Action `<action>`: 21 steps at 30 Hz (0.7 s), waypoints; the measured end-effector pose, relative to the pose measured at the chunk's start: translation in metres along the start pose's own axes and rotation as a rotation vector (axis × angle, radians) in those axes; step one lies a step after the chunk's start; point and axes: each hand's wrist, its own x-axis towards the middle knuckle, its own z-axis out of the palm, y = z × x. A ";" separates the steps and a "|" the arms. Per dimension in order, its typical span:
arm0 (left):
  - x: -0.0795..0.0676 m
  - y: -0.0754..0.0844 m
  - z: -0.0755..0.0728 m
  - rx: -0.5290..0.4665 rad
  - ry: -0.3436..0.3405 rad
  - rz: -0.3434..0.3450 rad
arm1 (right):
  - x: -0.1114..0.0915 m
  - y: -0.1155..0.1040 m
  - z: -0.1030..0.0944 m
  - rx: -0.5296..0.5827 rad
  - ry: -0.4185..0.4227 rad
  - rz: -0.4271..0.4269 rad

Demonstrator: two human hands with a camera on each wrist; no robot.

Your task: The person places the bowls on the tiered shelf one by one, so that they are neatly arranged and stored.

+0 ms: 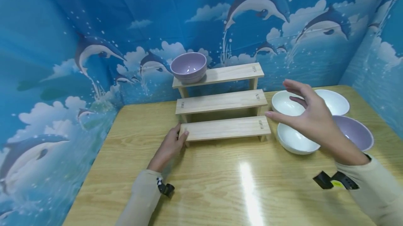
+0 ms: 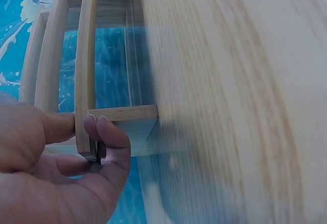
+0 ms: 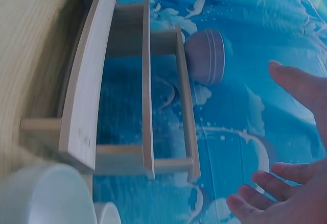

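A three-tier wooden stand (image 1: 220,104) stands on the table, a purple bowl (image 1: 188,68) on the left end of its top shelf. My left hand (image 1: 170,145) grips the left end of the lowest shelf; in the left wrist view its thumb and fingers (image 2: 113,137) pinch the board's end. Above the bowls at the right, my right hand (image 1: 310,110) is raised with thumb and fingers spread, holding nothing. Under and around it are a front white bowl (image 1: 296,142), two white bowls behind, one of them (image 1: 335,101) farther right, and another purple bowl (image 1: 357,131), partly covered by the forearm.
The wooden table (image 1: 214,180) reaches back to a blue curtain (image 1: 176,9) printed with dolphins, which also lines both sides. Dark straps with small devices sit on both wrists, such as the right wrist device (image 1: 335,180).
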 end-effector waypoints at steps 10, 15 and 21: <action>-0.002 0.000 -0.001 0.000 -0.006 0.041 | -0.013 0.022 -0.028 -0.059 0.003 0.135; -0.002 0.000 -0.001 -0.002 -0.007 0.063 | -0.018 0.033 -0.036 -0.118 0.012 0.192; -0.001 -0.002 -0.001 0.011 -0.007 0.059 | -0.026 0.047 -0.049 -0.171 0.035 0.257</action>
